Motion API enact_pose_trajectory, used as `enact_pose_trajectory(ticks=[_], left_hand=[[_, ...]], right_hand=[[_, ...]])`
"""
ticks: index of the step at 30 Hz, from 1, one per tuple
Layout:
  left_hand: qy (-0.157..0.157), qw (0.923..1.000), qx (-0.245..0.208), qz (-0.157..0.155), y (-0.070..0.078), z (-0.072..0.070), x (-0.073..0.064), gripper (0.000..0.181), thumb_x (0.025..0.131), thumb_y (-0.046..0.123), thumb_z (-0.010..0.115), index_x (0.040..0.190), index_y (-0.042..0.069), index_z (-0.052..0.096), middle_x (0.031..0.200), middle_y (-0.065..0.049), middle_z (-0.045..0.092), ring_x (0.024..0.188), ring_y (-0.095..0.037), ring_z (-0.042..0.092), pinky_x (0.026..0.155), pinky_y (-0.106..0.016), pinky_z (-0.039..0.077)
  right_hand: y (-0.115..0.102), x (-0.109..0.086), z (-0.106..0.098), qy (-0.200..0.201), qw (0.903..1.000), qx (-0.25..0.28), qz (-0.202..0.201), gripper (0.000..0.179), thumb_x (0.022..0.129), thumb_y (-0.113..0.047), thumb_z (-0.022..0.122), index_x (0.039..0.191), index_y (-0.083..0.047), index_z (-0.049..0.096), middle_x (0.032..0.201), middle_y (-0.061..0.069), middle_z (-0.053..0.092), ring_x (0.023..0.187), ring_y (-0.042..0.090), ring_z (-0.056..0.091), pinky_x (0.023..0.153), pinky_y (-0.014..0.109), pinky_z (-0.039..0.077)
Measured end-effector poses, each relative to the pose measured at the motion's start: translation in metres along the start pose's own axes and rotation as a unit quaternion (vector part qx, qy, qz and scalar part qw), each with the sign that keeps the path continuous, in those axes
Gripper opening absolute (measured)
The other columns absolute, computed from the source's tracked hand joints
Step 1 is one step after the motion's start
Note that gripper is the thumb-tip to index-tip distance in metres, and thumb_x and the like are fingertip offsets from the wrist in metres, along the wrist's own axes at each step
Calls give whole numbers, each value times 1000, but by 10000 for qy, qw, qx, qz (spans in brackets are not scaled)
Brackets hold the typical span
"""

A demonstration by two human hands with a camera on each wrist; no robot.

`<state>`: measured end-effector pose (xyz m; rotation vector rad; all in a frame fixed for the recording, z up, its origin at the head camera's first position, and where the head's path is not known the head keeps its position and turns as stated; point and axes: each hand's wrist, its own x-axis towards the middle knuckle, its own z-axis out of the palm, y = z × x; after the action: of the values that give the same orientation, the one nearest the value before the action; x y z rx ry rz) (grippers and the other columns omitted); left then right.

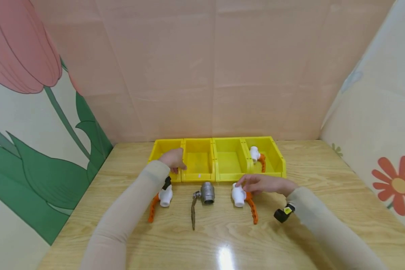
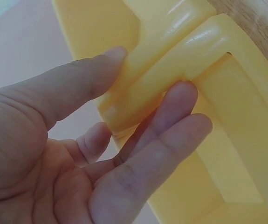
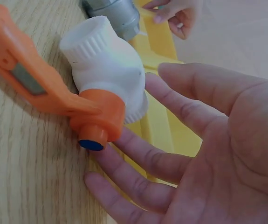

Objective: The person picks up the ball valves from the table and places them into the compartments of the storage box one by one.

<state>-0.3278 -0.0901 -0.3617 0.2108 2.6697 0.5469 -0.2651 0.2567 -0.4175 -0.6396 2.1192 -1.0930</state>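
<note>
Where the left hand [image 1: 173,158] reaches the divider between the two leftmost yellow bins [image 1: 206,177], its fingers bend loosely, grasping nothing visible; whether they touch the rim, I cannot tell. Near that wrist lies a white plastic ball valve [image 1: 166,198], then a metal ball valve [image 1: 207,192]. Farther right, another white ball valve [image 1: 238,197] lies on the wood-grain table [image 1: 324,168] just left of the right hand [image 1: 262,183], the nearer hand; the valve's bore runs away from the person, its orange lever [image 1: 252,208] toward them. Unclenched, the right hand has fingers beside the valve, not closed round it. Only the right wrist view shows the lever's blue cap [image 3: 92,144].
</note>
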Motion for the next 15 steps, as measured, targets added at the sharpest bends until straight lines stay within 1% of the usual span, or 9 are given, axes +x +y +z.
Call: enact_pose_trajectory(ticks=[2,5,8,11,15], left_hand=[[-2,10000,2,25,0,0,0,70,90,17,70,145,0,31,93,-13,63,80,-31,70,75,-40,58],[12,10000,33,65,-2,0,1,70,90,17,70,145,0,32,92,-13,63,78,-30,70,73,-39,58],[27,9999,77,67,-2,0,1,70,89,18,71,144,0,32,93,-13,63,76,-29,70,72,-38,58],[12,10000,43,25,-1,-1,0,71,89,19,71,145,0,31,97,-14,63,74,-28,70,72,-38,58],[-38,10000,-21,-44,0,-1,0,74,89,19,71,147,1,30,99,-14,63,75,-29,69,74,-39,58]], right_hand=[[-1,1,1,-48,10000,-25,-24,33,101,-19,51,131,-8,54,118,12,58,98,24,54,86,40,47],[-4,3,3,-72,9998,-162,-32,34,100,-20,53,132,-10,54,109,11,59,93,24,52,82,38,46],[-8,5,4,-88,9992,-389,-18,34,100,-22,54,132,-11,55,100,7,56,89,22,49,77,35,42],[-11,7,7,-133,9987,-486,-35,35,100,-22,55,132,-7,54,98,6,54,88,21,47,76,33,40],[-12,8,10,-144,9983,-564,-97,36,99,-20,55,132,-3,53,104,6,55,93,19,47,81,33,40]])
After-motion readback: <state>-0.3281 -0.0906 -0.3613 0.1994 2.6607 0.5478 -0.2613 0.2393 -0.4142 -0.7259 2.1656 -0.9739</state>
